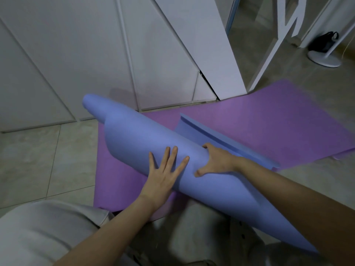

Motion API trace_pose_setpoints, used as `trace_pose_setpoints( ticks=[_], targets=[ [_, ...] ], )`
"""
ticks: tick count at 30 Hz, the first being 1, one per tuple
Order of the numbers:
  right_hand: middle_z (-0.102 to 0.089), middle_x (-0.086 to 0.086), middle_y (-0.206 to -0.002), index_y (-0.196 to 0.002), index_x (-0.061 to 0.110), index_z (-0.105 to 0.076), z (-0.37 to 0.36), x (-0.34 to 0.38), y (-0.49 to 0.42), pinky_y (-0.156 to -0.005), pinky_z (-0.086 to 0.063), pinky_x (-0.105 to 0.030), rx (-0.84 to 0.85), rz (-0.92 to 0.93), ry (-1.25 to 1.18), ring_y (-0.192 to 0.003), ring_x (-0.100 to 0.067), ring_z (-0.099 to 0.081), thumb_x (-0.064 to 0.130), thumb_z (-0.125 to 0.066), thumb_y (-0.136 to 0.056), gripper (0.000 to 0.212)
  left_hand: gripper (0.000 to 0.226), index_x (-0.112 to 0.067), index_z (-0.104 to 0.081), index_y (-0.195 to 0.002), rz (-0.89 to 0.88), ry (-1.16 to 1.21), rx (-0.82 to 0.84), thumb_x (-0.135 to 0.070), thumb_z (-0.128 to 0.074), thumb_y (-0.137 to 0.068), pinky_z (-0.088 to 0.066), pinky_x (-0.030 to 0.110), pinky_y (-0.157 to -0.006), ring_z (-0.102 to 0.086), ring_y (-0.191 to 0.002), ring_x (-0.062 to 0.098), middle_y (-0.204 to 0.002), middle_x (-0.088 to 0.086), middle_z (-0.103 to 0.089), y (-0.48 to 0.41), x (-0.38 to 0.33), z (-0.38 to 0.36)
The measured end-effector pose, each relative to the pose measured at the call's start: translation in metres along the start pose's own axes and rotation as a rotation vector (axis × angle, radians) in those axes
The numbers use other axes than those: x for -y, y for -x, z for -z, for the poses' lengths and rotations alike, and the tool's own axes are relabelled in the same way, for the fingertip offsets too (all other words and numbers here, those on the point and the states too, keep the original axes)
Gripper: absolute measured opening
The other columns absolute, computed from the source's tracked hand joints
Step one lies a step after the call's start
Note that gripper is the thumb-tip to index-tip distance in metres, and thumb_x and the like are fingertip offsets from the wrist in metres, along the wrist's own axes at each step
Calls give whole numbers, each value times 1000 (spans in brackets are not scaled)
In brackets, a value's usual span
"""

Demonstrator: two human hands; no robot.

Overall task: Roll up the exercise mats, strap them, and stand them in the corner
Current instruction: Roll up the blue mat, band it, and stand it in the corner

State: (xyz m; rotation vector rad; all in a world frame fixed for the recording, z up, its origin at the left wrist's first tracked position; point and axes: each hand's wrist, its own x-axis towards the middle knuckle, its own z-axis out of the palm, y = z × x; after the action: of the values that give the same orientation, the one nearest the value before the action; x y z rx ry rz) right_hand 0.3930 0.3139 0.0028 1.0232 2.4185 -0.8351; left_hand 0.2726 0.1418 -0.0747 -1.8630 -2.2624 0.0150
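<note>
Nearest the camera, on the near-left side of the blue exercise mat, a knee in beige trousers is bent above the tiled floor. Both bare forearms reach up to the mat, which is loosely rolled into a long tube running diagonally from far left to near right. The left hand lies flat on the near side of the roll, fingers straight and spread, pressing on it. The right hand, just to the right of it, grips the roll with the thumb on the near face and the fingers curled over the top to the far side. Behind the roll, an unrolled tail of the same blue mat shows its thick edge. Under the roll a purple exercise mat lies flat on the floor. Beyond the roll stand white cabinet doors and a leaning white panel. Far to its right are a round white stand base and a black bag.
</note>
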Motion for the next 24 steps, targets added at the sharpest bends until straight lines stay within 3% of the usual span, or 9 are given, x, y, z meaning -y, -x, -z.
trace_pose_setpoints(
  ticks=[3, 5, 8, 12, 17, 21, 24],
  targets=[
    [-56, 8, -114, -123, 27, -41, 0, -3, -1, -87, -49, -33, 110, 8, -137, -99, -13, -58, 51, -81, -62, 77, 144, -18, 6, -151, -24, -23, -33, -34, -91, -45, -9, 76, -100, -7, -142, 43, -155, 25, 2, -1, 3, -5],
    [-58, 8, -114, -121, 27, -45, -4, -2, -3, -87, -51, -34, 171, 7, -236, -97, -11, -61, 48, -82, -61, 74, 140, -18, 6, -151, -36, -39, -70, -34, -89, -49, -5, 77, -100, 1, -143, 42, -155, 25, 7, 0, 6, -8],
    [-60, 7, -116, -124, 27, -45, -12, 2, -6, -90, -52, -38, 228, -10, -325, -100, -15, -62, 49, -83, -56, 81, 132, -18, 1, -151, -72, -52, -158, -25, -87, -54, -8, 76, -99, -10, -140, 40, -153, 21, -6, 0, 13, -7],
    [-62, 4, -117, -125, 27, -46, -16, 8, -9, -94, -51, -43, 307, -3, -407, -104, -18, -63, 49, -84, -55, 83, 102, -17, -21, -146, -194, -74, -263, 0, -71, -58, -13, 73, -101, -21, -139, 34, -149, 12, -27, -1, 22, 1],
    [-63, 4, -120, -132, 28, -46, -17, 9, -6, -96, -50, -42, 384, 8, -445, -106, -18, -63, 51, -82, -56, 87, 81, -15, -40, -136, -226, -31, -291, 1, -67, -62, -18, 70, -103, -42, -127, 33, -136, 12, -47, -1, 23, 6],
    [-48, 6, -137, -144, 24, -32, -24, 13, 11, -98, -41, -28, 206, 47, -329, -117, -13, -52, 47, -74, -75, 84, 79, -15, -43, -130, -190, -14, -210, -5, -71, -57, -22, 68, -99, -46, -120, 31, -127, 12, -56, -4, 21, 6],
    [-31, 0, -148, -150, 20, -15, -44, 13, 27, -104, -35, -36, 3, 109, 61, -132, -21, -36, 58, -75, -68, 108, 88, -15, -46, -125, -179, 4, -109, -23, -80, -44, -30, 66, -95, -48, -110, 28, -118, 10, -58, -9, 18, 9]
  ],
)
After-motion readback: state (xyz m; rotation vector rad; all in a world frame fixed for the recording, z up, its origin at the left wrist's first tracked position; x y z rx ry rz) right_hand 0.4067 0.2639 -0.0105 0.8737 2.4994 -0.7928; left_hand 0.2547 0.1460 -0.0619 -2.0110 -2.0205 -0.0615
